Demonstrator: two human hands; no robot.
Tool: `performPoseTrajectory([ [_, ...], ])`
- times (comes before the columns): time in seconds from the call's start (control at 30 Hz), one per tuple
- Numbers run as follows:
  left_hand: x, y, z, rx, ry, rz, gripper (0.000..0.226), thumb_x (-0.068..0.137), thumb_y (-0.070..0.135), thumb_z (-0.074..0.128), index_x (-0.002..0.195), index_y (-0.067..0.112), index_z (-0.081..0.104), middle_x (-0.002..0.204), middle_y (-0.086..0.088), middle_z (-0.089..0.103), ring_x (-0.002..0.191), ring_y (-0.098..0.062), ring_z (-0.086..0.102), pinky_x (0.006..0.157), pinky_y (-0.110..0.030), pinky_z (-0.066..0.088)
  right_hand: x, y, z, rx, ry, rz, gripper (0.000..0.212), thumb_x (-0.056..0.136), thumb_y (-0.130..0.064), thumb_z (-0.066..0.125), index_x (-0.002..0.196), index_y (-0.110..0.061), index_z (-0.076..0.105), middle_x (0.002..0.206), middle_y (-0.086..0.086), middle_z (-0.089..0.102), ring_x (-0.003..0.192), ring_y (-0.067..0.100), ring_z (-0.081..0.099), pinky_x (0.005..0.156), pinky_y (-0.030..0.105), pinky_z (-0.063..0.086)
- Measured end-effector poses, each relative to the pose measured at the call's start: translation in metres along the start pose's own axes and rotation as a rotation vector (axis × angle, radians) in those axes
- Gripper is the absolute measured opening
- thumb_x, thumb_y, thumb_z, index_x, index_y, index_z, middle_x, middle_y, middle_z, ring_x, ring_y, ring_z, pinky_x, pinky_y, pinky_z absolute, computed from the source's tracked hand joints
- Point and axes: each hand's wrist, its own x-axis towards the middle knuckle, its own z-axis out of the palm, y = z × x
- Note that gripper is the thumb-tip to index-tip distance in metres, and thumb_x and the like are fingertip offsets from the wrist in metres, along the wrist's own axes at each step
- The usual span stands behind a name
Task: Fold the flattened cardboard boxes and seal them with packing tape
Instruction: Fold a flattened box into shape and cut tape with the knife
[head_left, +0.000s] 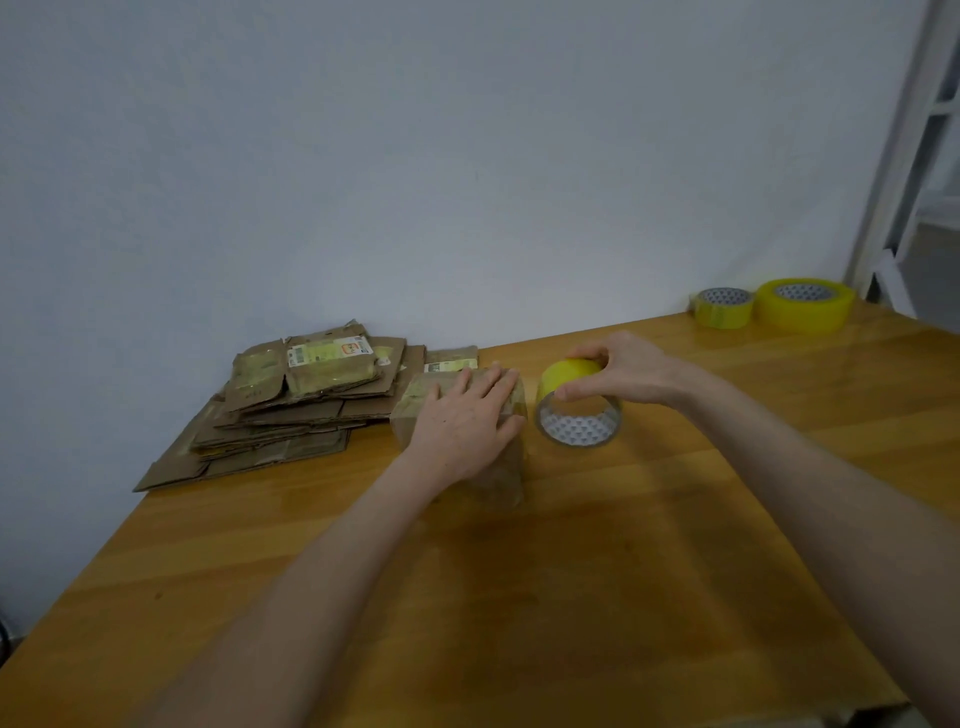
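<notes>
A small folded cardboard box (506, 478) stands on the wooden table (571, 597) near its middle. My left hand (467, 421) lies flat on top of the box, fingers straight and spread. Just right of the box, my right hand (623, 371) grips a roll of yellow packing tape (576, 410), thumb inside its patterned core and fingers over the outer rim. The roll is tilted with its open side facing me. A pile of flattened cardboard boxes (296, 405) lies at the table's far left corner.
Two more yellow tape rolls, a thin one (723, 307) and a thicker one (805, 304), sit at the table's far right by the wall. A white frame (898, 171) stands beyond the right corner.
</notes>
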Motion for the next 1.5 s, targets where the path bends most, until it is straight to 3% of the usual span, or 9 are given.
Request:
performPoseTrajectory([
  [0.1, -0.001, -0.001, 0.001, 0.01, 0.012, 0.007, 0.061, 0.099, 0.053, 0.022, 0.152, 0.03, 0.004, 0.16, 0.004, 0.006, 0.147, -0.025, 0.009, 0.117, -0.052, 0.016, -0.003, 0.005, -0.001, -0.085, -0.022, 0.016, 0.061, 0.072, -0.047, 0.076, 0.125, -0.023, 0.06, 0.12, 0.002, 0.061, 0.104, 0.016, 0.054, 0.084, 0.028, 0.048],
  [0.23, -0.003, -0.001, 0.002, 0.034, 0.025, 0.021, 0.062, 0.098, 0.055, 0.021, 0.152, 0.032, 0.003, 0.161, 0.002, 0.005, 0.147, -0.027, 0.01, 0.115, -0.054, 0.018, -0.007, 0.011, 0.003, -0.009, -0.071, 0.021, 0.055, 0.088, -0.051, 0.056, 0.133, -0.02, 0.054, 0.14, 0.007, 0.05, 0.125, 0.022, 0.047, 0.101, 0.035, 0.04],
  [0.37, -0.005, 0.003, 0.002, 0.038, 0.034, 0.007, 0.059, 0.098, 0.055, 0.022, 0.151, 0.033, 0.006, 0.161, 0.001, 0.007, 0.146, -0.028, 0.01, 0.115, -0.056, 0.018, -0.004, 0.011, 0.01, -0.045, -0.016, 0.042, 0.045, 0.091, -0.041, 0.059, 0.126, -0.013, 0.061, 0.13, 0.008, 0.059, 0.112, 0.018, 0.054, 0.09, 0.026, 0.042],
  [0.53, -0.004, 0.001, 0.001, 0.043, 0.023, 0.01, 0.058, 0.099, 0.053, 0.02, 0.152, 0.033, 0.007, 0.161, 0.001, 0.007, 0.146, -0.028, 0.011, 0.115, -0.055, 0.018, -0.003, 0.009, 0.008, -0.12, -0.013, 0.066, 0.045, 0.089, -0.041, 0.061, 0.125, -0.015, 0.061, 0.125, 0.01, 0.061, 0.11, 0.023, 0.057, 0.087, 0.029, 0.047],
  [0.7, -0.004, 0.001, 0.0, 0.044, 0.017, 0.013, 0.057, 0.099, 0.052, 0.02, 0.151, 0.033, 0.009, 0.16, 0.001, 0.009, 0.146, -0.027, 0.011, 0.115, -0.056, 0.019, -0.005, 0.008, 0.017, -0.437, 0.092, 0.104, 0.037, 0.089, -0.048, 0.056, 0.121, -0.029, 0.059, 0.131, 0.003, 0.056, 0.115, 0.024, 0.053, 0.088, 0.036, 0.048],
  [0.83, -0.002, 0.002, -0.002, -0.005, 0.023, 0.005, 0.055, 0.099, 0.051, 0.027, 0.15, 0.034, 0.015, 0.159, 0.001, 0.013, 0.146, -0.027, 0.014, 0.114, -0.057, 0.02, -0.009, 0.01, 0.023, -0.328, 0.126, 0.096, 0.032, 0.09, -0.043, 0.058, 0.117, -0.029, 0.049, 0.115, 0.001, 0.057, 0.097, 0.018, 0.055, 0.077, 0.033, 0.047],
  [1.03, 0.0, 0.003, -0.004, -0.057, 0.037, -0.009, 0.05, 0.098, 0.048, 0.034, 0.146, 0.037, 0.024, 0.157, 0.001, 0.02, 0.144, -0.025, 0.018, 0.113, -0.057, 0.022, -0.017, 0.009, 0.032, -0.347, 0.098, 0.018, 0.011, 0.09, -0.041, 0.057, 0.096, -0.033, 0.051, 0.121, 0.0, 0.054, 0.111, 0.021, 0.052, 0.09, 0.039, 0.048],
  [1.2, 0.002, 0.002, -0.006, -0.065, 0.021, -0.004, 0.051, 0.098, 0.048, 0.035, 0.146, 0.036, 0.025, 0.157, 0.001, 0.021, 0.144, -0.023, 0.019, 0.112, -0.057, 0.023, -0.022, 0.008, 0.037, -0.385, 0.046, 0.039, 0.036, 0.078, -0.06, 0.063, 0.1, -0.033, 0.055, 0.118, -0.002, 0.052, 0.099, 0.017, 0.049, 0.078, 0.032, 0.048],
  [1.5, 0.001, 0.002, -0.006, -0.058, 0.014, -0.007, 0.051, 0.098, 0.049, 0.034, 0.147, 0.038, 0.023, 0.158, 0.001, 0.018, 0.145, -0.024, 0.017, 0.113, -0.057, 0.02, -0.024, 0.0, 0.04, -0.539, 0.222, 0.095, 0.02, 0.087, -0.048, 0.057, 0.101, -0.034, 0.057, 0.11, -0.001, 0.058, 0.098, 0.019, 0.054, 0.075, 0.031, 0.045],
])
